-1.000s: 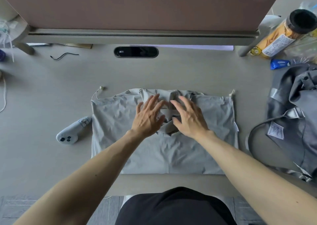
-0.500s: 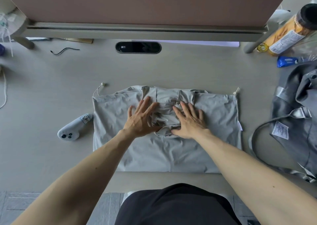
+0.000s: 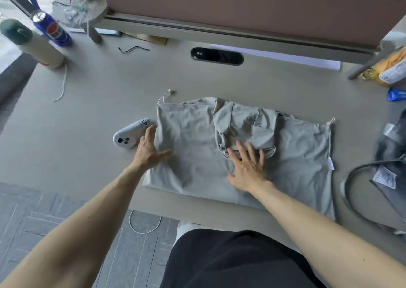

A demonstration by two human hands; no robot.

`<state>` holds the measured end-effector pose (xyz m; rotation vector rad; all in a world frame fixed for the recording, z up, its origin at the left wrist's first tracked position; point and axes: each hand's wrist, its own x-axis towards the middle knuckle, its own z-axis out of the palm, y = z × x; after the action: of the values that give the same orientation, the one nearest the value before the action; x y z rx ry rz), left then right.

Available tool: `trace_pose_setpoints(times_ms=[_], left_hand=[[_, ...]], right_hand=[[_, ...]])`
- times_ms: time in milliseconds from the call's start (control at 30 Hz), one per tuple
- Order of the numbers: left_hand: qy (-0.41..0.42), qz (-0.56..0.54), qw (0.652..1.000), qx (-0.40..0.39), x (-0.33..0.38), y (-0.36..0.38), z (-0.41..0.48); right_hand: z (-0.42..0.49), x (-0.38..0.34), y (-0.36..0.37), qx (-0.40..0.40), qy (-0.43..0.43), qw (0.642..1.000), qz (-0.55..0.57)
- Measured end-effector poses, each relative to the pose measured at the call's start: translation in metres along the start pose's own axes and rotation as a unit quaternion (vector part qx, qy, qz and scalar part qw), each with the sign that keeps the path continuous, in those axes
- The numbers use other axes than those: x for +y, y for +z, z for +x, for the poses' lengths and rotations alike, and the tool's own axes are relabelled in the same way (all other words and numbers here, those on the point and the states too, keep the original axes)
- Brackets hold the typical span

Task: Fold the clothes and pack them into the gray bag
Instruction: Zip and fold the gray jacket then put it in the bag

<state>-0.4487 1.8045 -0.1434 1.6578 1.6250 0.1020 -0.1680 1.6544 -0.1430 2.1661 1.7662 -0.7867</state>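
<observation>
The desk [image 3: 98, 116] fills most of my view. The garment [image 3: 193, 156], a pale gray top, lies spread flat across the desk's near middle, with its near hem running to the near edge. Its hood [image 3: 243, 129] is folded down onto the body and sits bunched and creased at the far centre. The gray bag [image 3: 393, 147] is slumped at the right end of the desk, just beside the garment's right side. A strap [image 3: 351, 184] loops out from it toward the near side. I cannot tell from here whether its mouth is open.

My left hand [image 3: 149, 153] lies on the garment's left edge with straight fingers and the thumb spread to the right, gripping nothing. My right hand [image 3: 249, 169] is flat with splayed fingers, pressing the cloth at the near rim of the hood, and it holds nothing either.

A white controller [image 3: 128, 137] sits just left of the garment, right by my left fingertips. I cannot tell whether they touch it. A drawcord [image 3: 164, 95] trails off the garment's far left corner.

I judge I am still early in the folding, with the hood tucked in, the sides not yet brought over and nothing packed. The next move calls for the left hand to pinch that left edge and carry it rightward over the body. The right hand should pin the middle meanwhile so the hood does not slide. I should lift clear of the controller and keep the cord from dragging.
</observation>
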Motion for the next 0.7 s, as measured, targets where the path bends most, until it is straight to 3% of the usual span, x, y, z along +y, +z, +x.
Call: trace_pose_setpoints(times_ms=[267,400,600,700], left_hand=[[-0.007,-0.206,0.969,-0.134,0.042,-0.011,-0.004],[0.024,-0.179,0.973,-0.146,0.076,-0.014,-0.014],[0.113,-0.115,0.977,-0.139,0.154,-0.011,-0.041],[0.150,-0.079,0.971,-0.165,0.196,0.005,-0.052]], right_hand=[[-0.017,-0.028,-0.003,0.030,-0.119,0.991,0.055],[-0.022,-0.037,-0.008,0.069,-0.127,0.980,0.135],[-0.026,0.007,-0.023,0.157,0.001,0.948,0.278],[-0.039,0.059,-0.026,0.175,0.125,0.937,0.276]])
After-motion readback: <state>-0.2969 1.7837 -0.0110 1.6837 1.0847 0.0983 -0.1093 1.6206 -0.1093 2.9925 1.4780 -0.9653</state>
